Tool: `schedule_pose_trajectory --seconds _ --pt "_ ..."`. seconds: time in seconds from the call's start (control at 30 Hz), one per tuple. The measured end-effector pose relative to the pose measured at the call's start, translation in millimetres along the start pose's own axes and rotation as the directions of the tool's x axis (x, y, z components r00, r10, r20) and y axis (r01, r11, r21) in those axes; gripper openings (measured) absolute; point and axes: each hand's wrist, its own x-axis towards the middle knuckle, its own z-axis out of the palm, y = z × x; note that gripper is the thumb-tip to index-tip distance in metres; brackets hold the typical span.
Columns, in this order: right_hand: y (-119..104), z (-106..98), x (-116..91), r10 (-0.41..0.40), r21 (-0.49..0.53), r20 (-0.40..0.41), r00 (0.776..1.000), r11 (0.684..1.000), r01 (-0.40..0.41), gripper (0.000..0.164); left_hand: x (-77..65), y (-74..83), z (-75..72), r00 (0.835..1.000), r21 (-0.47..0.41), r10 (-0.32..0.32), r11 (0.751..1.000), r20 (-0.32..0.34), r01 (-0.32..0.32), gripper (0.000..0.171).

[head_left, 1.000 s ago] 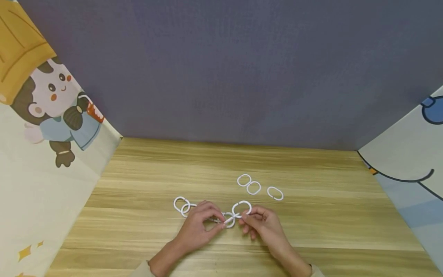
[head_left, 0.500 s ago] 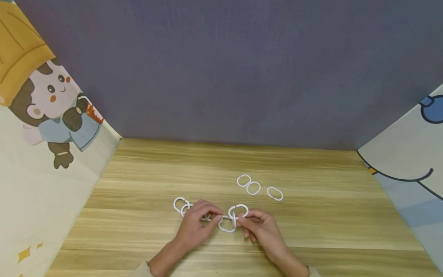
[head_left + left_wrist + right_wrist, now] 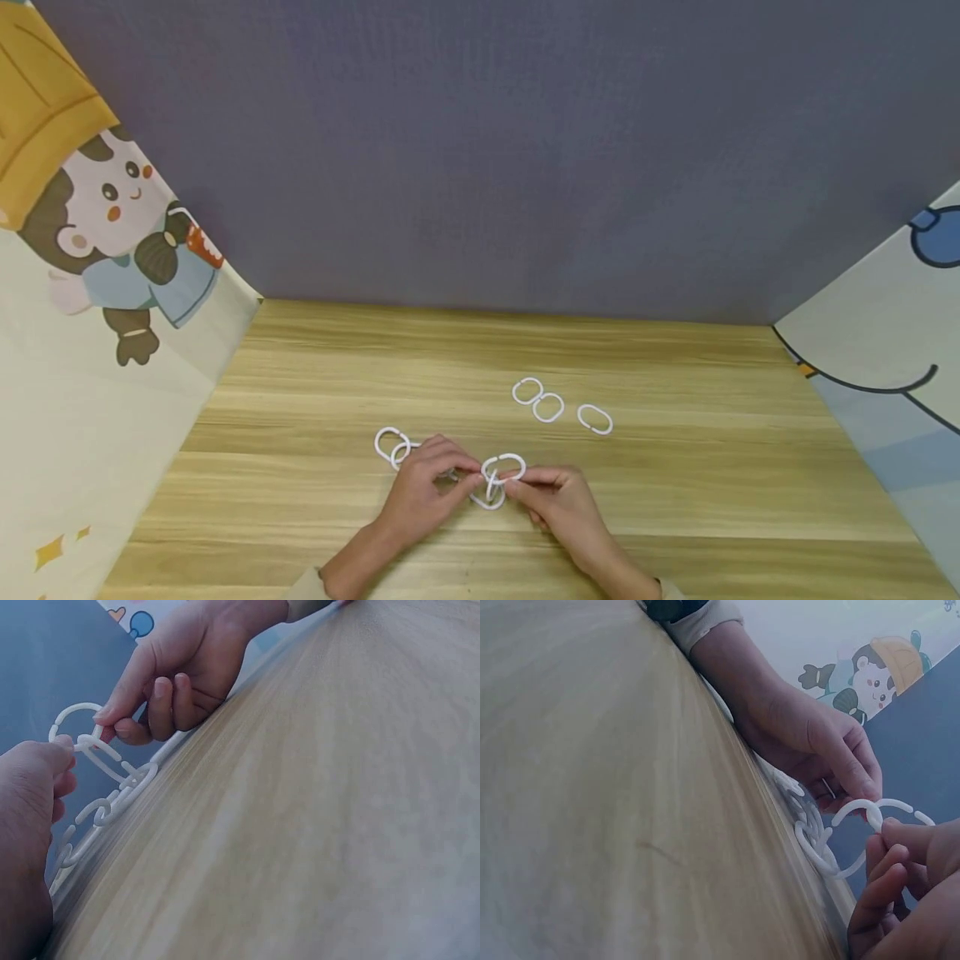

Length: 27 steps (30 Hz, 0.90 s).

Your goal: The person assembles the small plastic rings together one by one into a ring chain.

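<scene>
White plastic C-shaped links form a chain. In the head view, my left hand pinches the chain with thumb and forefinger where two links meet. My right hand pinches the end link between thumb and fingertips, close to the left fingertips. Below them hangs another joined link. Left of my left hand, more links of the chain rest on the table; its middle stretch is hidden behind that hand. The left wrist view shows lower chain links sagging to the tabletop.
Several loose white links lie beyond the hands, among them one at the right and two touching ones, the left link and its neighbour. A grey-blue wall closes off the back of the wooden table; printed panels flank both sides.
My right hand has moved left and slightly down with the end link, closing the gap to the left hand. The link between the hands has turned. The loose links stay put.
</scene>
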Motion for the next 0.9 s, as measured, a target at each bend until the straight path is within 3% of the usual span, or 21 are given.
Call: schedule_pose_trajectory --seconds 0.37,0.6,0.9 --pt "-1.5 -5.0 1.6 -0.014 -0.088 0.040 0.999 0.996 0.017 0.023 -0.1 3.9 -1.4 0.999 -0.022 -0.019 1.000 -0.033 0.018 0.019" --pt "-7.8 -19.1 7.4 0.029 -0.119 -0.013 0.999 0.992 -0.030 0.025 0.5 5.1 -0.8 0.998 -0.018 -0.049 0.999 -0.041 0.048 0.019" --pt "-18.5 -35.6 23.4 -0.044 -0.144 -0.120 0.992 0.989 0.026 0.017 0.7 6.5 -0.8 0.997 -0.035 -0.049 0.998 -0.053 0.047 0.020"
